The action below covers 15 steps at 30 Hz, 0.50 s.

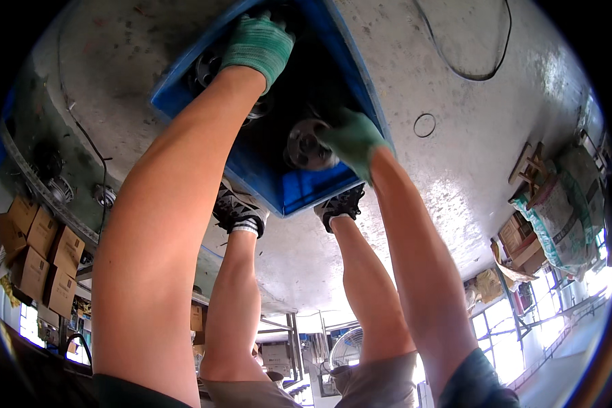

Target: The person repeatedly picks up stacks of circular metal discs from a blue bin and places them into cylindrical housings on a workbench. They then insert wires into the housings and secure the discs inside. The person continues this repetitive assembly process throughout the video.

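A deep blue plastic bin [251, 178] stands on the floor between my feet, its inside mostly in shadow. My right hand [358, 141], in a green knit glove, grips the edge of a round grey metal part [309, 145] with holes in its face, near the bin's near right side. Slight motion blurs that hand and the part. My left hand [260, 46], gloved the same way, reaches into the bin's far left. Its fingertips are lost in the dark, so what they touch is hidden. More round metal parts [207, 68] lie under and beside my left forearm.
A black cable [479, 78] and a thin ring [424, 125] lie on the concrete floor to the right. Cardboard boxes [37, 255] are stacked at the left, near loose metal parts [60, 190]. Filled sacks [557, 217] stand at the right. My shoes [241, 211] flank the bin's near corner.
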Each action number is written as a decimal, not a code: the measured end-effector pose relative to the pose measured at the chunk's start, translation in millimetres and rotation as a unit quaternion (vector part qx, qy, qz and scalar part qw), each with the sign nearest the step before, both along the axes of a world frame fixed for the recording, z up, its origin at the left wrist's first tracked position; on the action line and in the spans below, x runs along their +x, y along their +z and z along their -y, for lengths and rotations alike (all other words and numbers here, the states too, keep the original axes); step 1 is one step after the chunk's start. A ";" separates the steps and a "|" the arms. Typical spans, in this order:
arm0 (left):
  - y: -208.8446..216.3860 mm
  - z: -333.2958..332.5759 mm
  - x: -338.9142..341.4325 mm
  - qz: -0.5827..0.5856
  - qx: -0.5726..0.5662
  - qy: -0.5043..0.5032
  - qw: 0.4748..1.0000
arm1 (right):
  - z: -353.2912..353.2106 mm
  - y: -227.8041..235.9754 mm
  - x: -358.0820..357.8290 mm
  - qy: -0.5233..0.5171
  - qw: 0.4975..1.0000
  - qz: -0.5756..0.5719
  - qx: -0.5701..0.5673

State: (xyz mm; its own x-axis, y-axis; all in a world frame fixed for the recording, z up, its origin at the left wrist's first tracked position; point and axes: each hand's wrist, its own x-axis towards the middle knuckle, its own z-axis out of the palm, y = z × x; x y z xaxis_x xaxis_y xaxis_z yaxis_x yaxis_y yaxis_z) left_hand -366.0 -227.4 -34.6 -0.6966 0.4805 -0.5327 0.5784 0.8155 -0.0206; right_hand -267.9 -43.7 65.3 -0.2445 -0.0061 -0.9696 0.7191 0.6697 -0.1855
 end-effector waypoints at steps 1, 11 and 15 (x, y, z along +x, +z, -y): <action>4.8 -8.2 -2.7 0.017 0.010 -0.013 1.000 | -14.8 11.9 24.8 -0.121 0.992 -0.006 -0.032; 84.3 -18.5 118.5 0.137 0.186 -0.044 0.972 | -42.5 137.8 147.4 -0.597 0.799 0.051 -0.045; 47.5 -21.5 173.8 0.102 0.109 -0.068 0.986 | -33.9 146.3 137.1 -0.622 0.779 0.043 -0.071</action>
